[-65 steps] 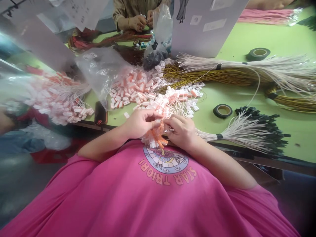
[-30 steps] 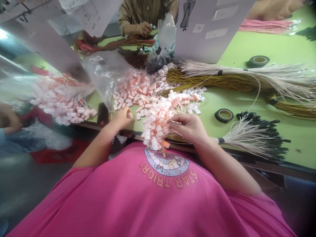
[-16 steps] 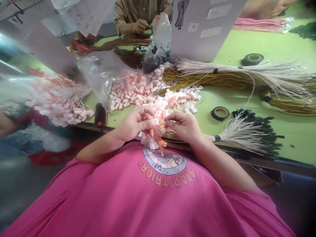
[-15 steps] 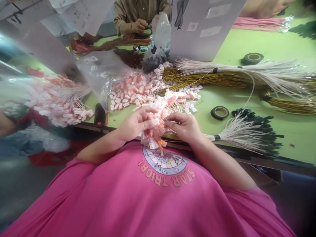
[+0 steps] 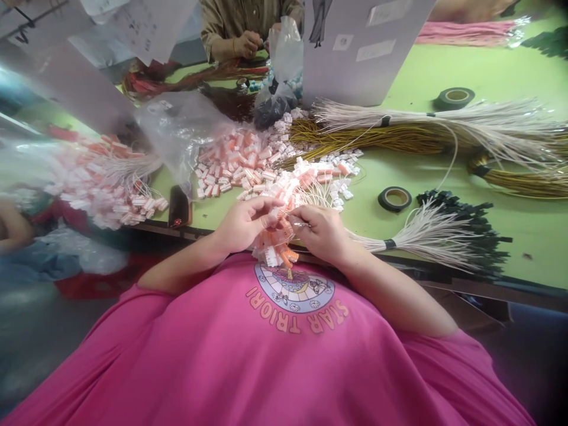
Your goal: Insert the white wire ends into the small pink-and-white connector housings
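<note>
My left hand (image 5: 244, 223) pinches a small white-and-orange connector at the table's near edge. My right hand (image 5: 322, 232) is closed on a thin white wire, its tip held against that connector. Between and below both hands hangs a cluster of wired connectors (image 5: 276, 248) in orange and white. The wires of this bundle (image 5: 426, 236) run right from my right hand, bound with black tape and ending in black connectors. A pile of loose connectors (image 5: 242, 163) lies just beyond my hands on the green table (image 5: 444, 177).
Two tape rolls (image 5: 394, 199) (image 5: 453, 97), long white and yellow wire bundles (image 5: 444, 127), a clear plastic bag (image 5: 184, 133), a dark phone (image 5: 179, 206), and finished connectors at left (image 5: 102, 180). A grey board (image 5: 364, 47) stands behind. Another person's hands (image 5: 248, 42) work opposite.
My left hand reached out to the loose pile, came back with a connector, and now meets my right hand at the cluster. The right hand stayed on the wires.
</note>
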